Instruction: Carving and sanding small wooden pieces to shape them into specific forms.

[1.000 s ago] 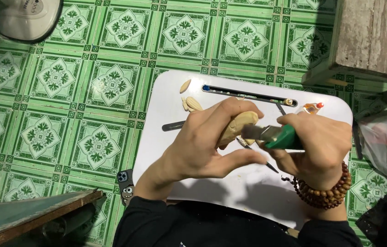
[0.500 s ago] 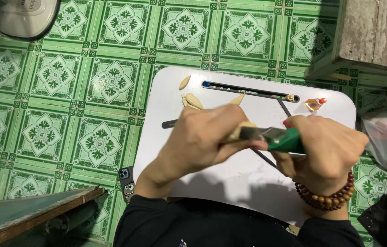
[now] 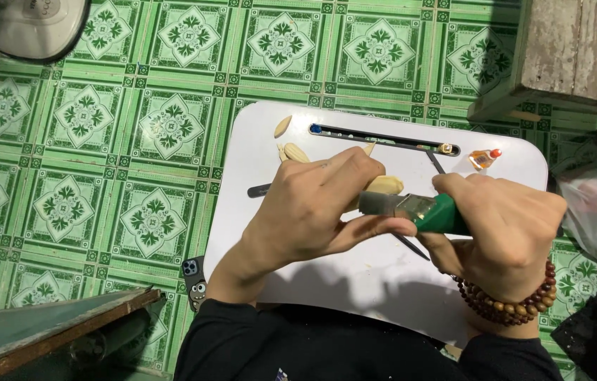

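Left hand (image 3: 309, 212) clenched around a pale wood piece (image 3: 385, 185), fingers curled over it, thumb stretched along underneath toward the tool. Right hand (image 3: 506, 226) clenched on a green-handled tool (image 3: 434, 214), grey metal front end pressed against the wood piece just under the left fingertips. Both grips tight, hands nearly touching, held above the middle of a white bench (image 3: 355, 282). Bead bracelet (image 3: 506, 307) of brown wooden beads around the right wrist. Thin dark rod (image 3: 411, 247) poking out below the hands, slanting across the bench. On the bench behind the hands: two small pale wood ovals (image 3: 283, 126) (image 3: 297, 153), well apart from the grip, beside a long dark slot (image 3: 383, 139) running across the bench's far side; a small orange-capped bottle (image 3: 485, 158) near the right far corner. Dark flat tool tip (image 3: 259, 190) sticking out left of the left hand. Phone (image 3: 194, 282) on the green patterned floor (image 3: 86, 141), just beside the left forearm. Black sleeves at the bottom edge.
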